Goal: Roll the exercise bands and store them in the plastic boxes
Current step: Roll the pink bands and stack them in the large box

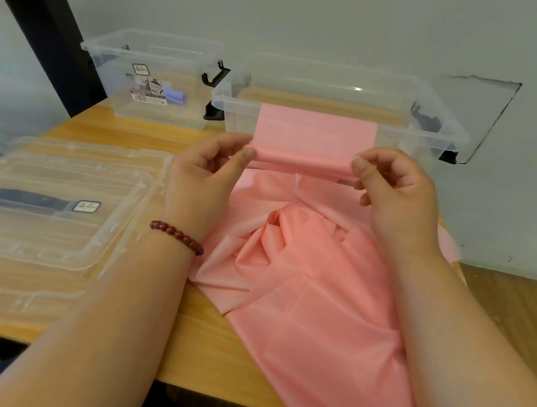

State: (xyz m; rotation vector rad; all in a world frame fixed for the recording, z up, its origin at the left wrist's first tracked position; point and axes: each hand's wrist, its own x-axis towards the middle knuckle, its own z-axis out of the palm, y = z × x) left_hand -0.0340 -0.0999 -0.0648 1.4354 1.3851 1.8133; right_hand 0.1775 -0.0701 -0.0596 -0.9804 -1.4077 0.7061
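Observation:
A long pink exercise band [312, 276] lies crumpled over the wooden table and hangs off its front edge. Its far end stands up as a flat flap in front of a clear plastic box [444, 137]. My left hand [203, 175] pinches the left end of a fold in the band between thumb and fingers. My right hand [393, 198] pinches the right end of the same fold. A second clear box [109, 58] at the back left holds a rolled purple band [175, 95].
Two clear box lids [49, 210] lie stacked on the left of the wooden table [207, 358]. A black post [35, 22] rises at the back left. A white wall stands close behind the boxes. Wooden floor shows at the right.

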